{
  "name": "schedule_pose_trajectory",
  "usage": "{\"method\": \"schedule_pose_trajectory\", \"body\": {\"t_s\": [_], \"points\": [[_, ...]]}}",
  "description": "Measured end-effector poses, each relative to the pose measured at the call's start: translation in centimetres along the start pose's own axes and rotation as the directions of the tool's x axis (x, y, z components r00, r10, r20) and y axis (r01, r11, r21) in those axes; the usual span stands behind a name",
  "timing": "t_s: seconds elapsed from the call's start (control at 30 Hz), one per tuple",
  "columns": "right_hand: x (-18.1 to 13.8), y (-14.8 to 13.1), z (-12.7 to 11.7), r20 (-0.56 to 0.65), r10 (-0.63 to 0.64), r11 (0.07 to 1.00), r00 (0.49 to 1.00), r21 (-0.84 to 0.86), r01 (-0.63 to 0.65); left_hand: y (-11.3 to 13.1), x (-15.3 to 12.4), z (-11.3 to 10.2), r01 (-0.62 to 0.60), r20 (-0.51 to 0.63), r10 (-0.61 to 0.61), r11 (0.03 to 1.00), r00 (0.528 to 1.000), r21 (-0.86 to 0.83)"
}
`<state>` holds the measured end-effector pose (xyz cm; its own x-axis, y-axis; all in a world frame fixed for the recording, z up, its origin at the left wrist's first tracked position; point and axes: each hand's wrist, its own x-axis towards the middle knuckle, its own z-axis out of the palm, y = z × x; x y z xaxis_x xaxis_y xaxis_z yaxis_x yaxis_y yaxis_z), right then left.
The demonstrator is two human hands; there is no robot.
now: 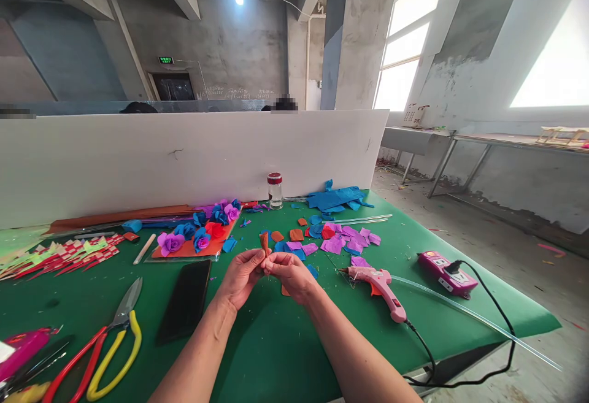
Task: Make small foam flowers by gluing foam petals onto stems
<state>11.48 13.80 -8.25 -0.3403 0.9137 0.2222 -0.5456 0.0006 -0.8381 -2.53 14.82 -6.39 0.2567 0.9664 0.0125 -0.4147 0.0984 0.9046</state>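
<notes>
My left hand (pixel 242 277) and my right hand (pixel 291 275) meet over the green table (pixel 257 341), fingers pinched together round a small rolled orange-brown paper piece (pixel 264 242) that sticks up between them. Loose paper petals in orange (pixel 296 235), purple (pixel 332 245) and blue (pixel 317 230) lie just beyond my hands. A pink glue gun (pixel 380 285) rests to the right of my right hand, apart from it.
Finished paper roses (pixel 199 230) sit on an orange sheet at left, beside a black phone (pixel 184 306) and red and yellow-handled shears (pixel 108 341). A small jar (pixel 275 190) stands by the white partition (pixel 184 157). A pink power strip (pixel 447 273) lies near the right edge.
</notes>
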Motion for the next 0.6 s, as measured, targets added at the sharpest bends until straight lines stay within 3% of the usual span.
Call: {"method": "schedule_pose_trajectory", "body": {"t_s": [0.27,0.6], "points": [[0.10,0.15,-0.18,-0.087,-0.011,0.996,0.996,-0.085,0.004,-0.06,0.21,0.06,-0.033,-0.128,0.031,0.999,0.991,-0.008],[0.31,0.31,-0.42,-0.133,-0.048,0.995,0.990,-0.094,0.035,0.05,0.35,-0.01,-0.051,-0.067,0.053,0.998,0.996,0.032]]}}
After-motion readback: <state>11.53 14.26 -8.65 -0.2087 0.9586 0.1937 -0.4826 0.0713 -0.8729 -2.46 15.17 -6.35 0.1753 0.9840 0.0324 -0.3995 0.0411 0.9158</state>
